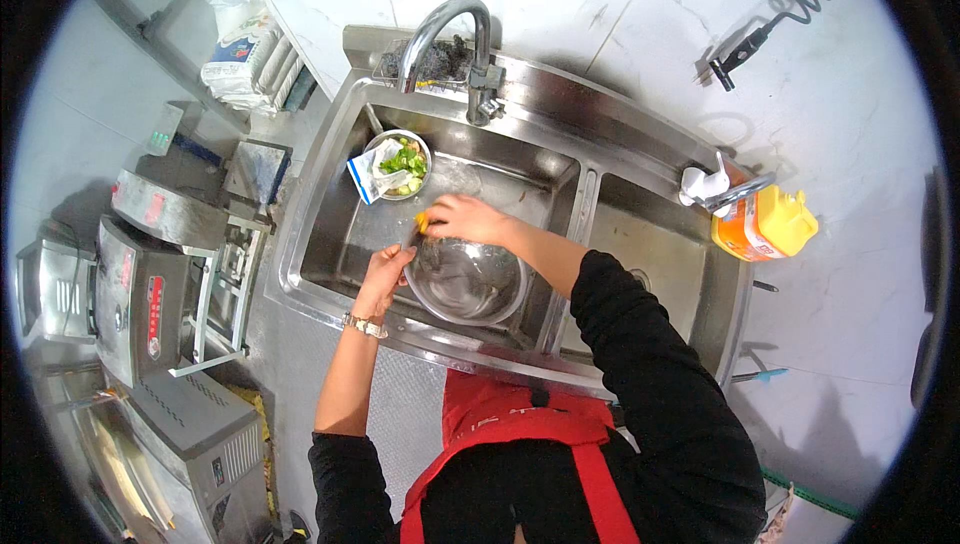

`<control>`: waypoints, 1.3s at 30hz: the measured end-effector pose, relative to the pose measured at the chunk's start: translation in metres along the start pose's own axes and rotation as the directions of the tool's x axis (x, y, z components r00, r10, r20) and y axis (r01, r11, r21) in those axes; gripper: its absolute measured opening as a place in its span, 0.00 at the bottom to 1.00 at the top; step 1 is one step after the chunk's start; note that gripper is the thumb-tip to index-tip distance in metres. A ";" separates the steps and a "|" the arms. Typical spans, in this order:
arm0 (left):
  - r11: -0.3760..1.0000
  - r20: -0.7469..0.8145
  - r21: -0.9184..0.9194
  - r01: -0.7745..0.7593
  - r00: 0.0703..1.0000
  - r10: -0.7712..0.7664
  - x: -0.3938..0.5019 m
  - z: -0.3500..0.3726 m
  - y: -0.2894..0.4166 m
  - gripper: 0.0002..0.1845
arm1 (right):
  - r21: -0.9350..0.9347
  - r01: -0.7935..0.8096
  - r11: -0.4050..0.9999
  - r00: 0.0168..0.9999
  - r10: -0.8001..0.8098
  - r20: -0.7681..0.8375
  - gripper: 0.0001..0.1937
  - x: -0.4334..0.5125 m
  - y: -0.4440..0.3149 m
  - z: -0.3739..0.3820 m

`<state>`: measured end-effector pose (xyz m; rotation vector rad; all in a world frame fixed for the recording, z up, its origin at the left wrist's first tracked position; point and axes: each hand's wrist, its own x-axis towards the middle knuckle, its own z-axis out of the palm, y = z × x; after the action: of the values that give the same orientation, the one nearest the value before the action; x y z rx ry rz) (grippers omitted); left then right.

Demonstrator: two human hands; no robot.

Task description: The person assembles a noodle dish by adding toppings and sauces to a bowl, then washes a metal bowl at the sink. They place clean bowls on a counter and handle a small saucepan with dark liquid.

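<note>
A round stainless steel bowl [469, 285] is tilted above the left basin of a steel double sink [442, 356]. My left hand [386, 270] grips its left rim, thumb on the edge. At the upper left rim, my right hand [461, 219] presses a small yellow thing [421, 223], perhaps a sponge or cloth, against the bowl; the fingers cover most of it. Beyond my hands, in the basin's far left corner, sits a smaller metal bowl [430, 161] holding chopped green vegetables [407, 160] and a torn white and blue packet [367, 172].
A chrome faucet [480, 63] arches over the far edge, near a wire rack [427, 60] with dark scouring pads. At the right rim stand a white pump dispenser [703, 185] and a yellow jug [780, 225]. Steel appliances [139, 296] stand on the left.
</note>
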<state>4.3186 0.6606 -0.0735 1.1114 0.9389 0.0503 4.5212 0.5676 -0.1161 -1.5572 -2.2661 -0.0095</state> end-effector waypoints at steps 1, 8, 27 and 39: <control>0.998 -0.033 -0.009 -0.065 0.997 0.065 0.002 -0.001 -0.002 0.15 | 0.008 -0.158 0.987 0.987 0.158 -0.004 0.13 -0.011 0.001 0.001; 0.867 -0.242 0.194 -0.459 0.834 0.495 0.022 0.014 -0.034 0.24 | 0.238 -0.884 0.402 0.461 0.673 0.579 0.07 -0.086 -0.066 0.042; 0.836 -0.165 0.249 -0.488 0.829 0.534 0.001 0.020 -0.041 0.22 | 0.600 -0.615 0.512 0.765 0.201 0.612 0.18 -0.064 -0.097 0.065; -0.470 0.646 0.759 -0.451 0.429 0.631 -0.033 0.028 0.054 0.04 | 0.779 -0.446 -0.440 0.202 0.799 0.567 0.14 -0.112 -0.056 0.015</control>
<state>4.3377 0.6501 -0.0078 3.1090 0.0483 0.4790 4.5007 0.4496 -0.1539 -1.5708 -0.0992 1.2038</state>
